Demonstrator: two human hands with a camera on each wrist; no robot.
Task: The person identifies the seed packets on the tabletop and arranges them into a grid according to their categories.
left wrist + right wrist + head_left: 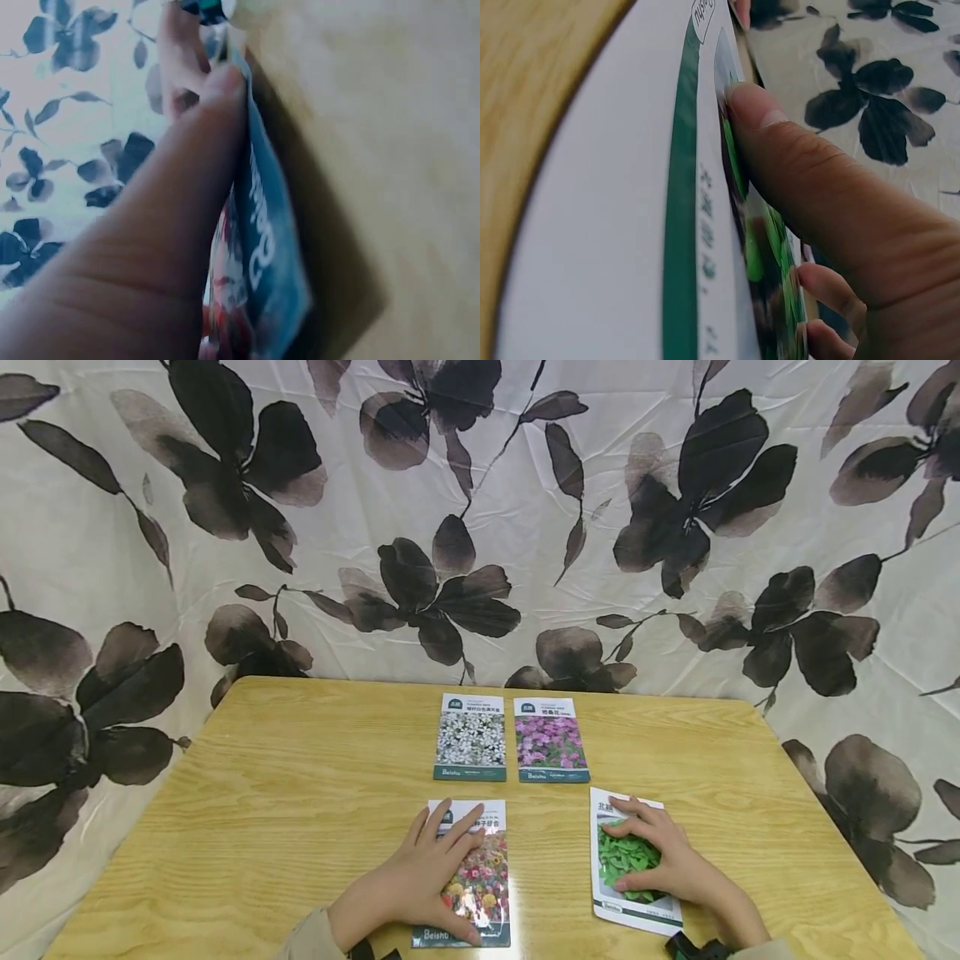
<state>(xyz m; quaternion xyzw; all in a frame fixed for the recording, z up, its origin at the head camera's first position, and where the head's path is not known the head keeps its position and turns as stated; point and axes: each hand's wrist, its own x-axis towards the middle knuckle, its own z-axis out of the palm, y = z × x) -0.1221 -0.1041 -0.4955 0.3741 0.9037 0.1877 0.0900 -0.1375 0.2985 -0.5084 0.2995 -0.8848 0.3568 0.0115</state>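
Four seed packets with flower or leaf pictures are in the head view. My left hand (431, 878) lies with spread fingers on the mixed-flower packet (491, 860); its thumb (214, 97) touches the teal lower strip in the left wrist view. To the right, my right hand (667, 852) rests on the green-leaf packet (626, 852), fingertips near the top and thumb on the picture. That thumb (761, 109) presses the packet's face in the right wrist view. The palms hide parts of both packets.
Behind my hands lie the white-flower packet (471, 739) and the pink-flower packet (551, 742), side by side with a small gap. All lie on a yellow wooden table (300, 777). A floral cloth (555, 527) hangs along the table's far edge.
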